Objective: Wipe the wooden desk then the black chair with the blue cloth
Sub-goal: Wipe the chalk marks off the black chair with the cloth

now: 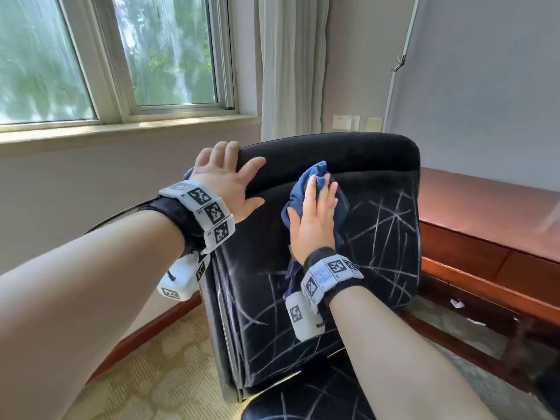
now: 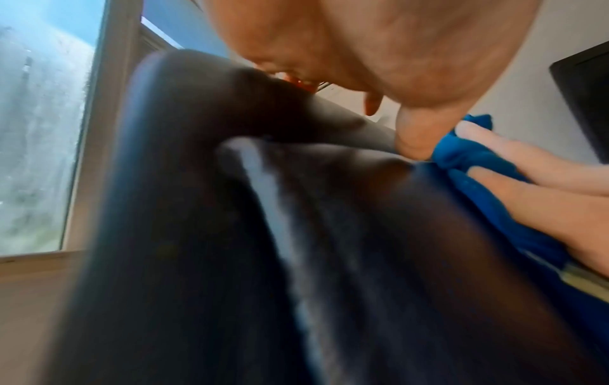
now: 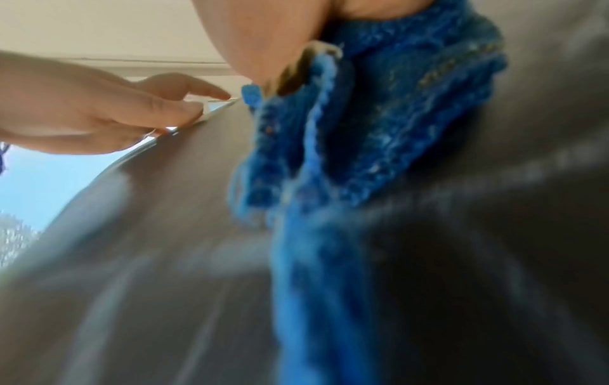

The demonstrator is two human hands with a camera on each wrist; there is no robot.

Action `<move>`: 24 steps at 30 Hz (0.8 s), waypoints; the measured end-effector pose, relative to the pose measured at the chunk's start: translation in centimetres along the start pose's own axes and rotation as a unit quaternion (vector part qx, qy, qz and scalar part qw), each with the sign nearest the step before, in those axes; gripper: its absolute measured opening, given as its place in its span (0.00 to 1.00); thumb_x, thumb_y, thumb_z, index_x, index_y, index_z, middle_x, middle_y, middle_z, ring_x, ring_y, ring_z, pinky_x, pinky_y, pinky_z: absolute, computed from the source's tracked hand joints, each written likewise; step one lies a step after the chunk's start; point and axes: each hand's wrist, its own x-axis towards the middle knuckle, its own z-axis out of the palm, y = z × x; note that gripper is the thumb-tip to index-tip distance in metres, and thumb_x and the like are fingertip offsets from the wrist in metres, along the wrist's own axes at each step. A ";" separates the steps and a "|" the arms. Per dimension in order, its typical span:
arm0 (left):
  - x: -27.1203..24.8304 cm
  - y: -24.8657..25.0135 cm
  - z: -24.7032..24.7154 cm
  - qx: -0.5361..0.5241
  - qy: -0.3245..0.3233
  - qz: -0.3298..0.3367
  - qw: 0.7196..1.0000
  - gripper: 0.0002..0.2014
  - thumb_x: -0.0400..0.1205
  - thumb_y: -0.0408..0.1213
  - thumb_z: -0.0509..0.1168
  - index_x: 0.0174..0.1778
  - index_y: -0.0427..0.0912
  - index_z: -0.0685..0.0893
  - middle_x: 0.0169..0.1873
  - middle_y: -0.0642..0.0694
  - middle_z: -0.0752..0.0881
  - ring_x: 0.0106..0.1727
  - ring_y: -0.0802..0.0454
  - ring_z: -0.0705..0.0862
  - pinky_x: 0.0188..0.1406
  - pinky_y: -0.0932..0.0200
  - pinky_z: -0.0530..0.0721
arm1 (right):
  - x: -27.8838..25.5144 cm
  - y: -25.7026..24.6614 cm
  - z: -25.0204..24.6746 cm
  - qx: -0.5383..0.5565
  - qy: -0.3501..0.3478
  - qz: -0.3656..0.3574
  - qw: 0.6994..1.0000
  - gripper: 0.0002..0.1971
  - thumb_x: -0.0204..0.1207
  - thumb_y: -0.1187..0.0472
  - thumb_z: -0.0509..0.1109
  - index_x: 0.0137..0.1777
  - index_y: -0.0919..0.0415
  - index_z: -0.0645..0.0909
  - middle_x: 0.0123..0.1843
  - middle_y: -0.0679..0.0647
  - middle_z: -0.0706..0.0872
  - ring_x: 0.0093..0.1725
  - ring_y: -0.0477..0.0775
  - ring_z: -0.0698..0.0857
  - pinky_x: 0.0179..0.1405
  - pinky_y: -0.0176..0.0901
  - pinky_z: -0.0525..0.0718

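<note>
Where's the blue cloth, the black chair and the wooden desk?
blue cloth [image 1: 313, 172], head view, bunched top above the fingers.
black chair [image 1: 378, 234], head view, scratched backrest front.
wooden desk [image 1: 485, 198], head view, shiny top surface.

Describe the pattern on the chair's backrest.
Black backrest crossed with thin pale, scattered lines; clearest in the head view.

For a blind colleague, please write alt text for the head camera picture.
The right hand presses a blue cloth flat against the back of a black chair, while the left hand holds the chair's top edge. A wooden desk stands to the right.
</note>
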 end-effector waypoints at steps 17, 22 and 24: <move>4.9 3.5 1.4 0.088 -0.006 0.048 0.995 0.44 0.70 0.78 0.45 0.77 0.70 0.33 0.80 0.46 0.34 0.78 0.36 0.49 0.74 0.39 0.53 | 3.4 5.1 -1.3 -0.028 0.062 -0.037 0.997 0.32 0.83 0.57 0.59 0.83 0.60 0.47 0.84 0.61 0.43 0.82 0.62 0.39 0.79 0.49 0.39; 5.0 3.7 1.5 0.086 0.004 0.049 0.995 0.43 0.70 0.78 0.44 0.77 0.69 0.34 0.80 0.45 0.35 0.78 0.36 0.49 0.74 0.39 0.52 | 6.8 7.5 -3.4 -0.019 0.122 0.025 0.992 0.31 0.84 0.55 0.56 0.83 0.61 0.49 0.84 0.63 0.46 0.83 0.64 0.43 0.81 0.55 0.48; 5.0 3.7 1.6 0.083 0.005 0.048 0.995 0.43 0.70 0.78 0.44 0.78 0.69 0.34 0.80 0.46 0.35 0.78 0.36 0.49 0.74 0.39 0.53 | 5.7 8.3 -3.2 0.008 0.144 0.057 0.988 0.31 0.84 0.57 0.58 0.82 0.63 0.51 0.83 0.68 0.48 0.82 0.67 0.45 0.80 0.58 0.51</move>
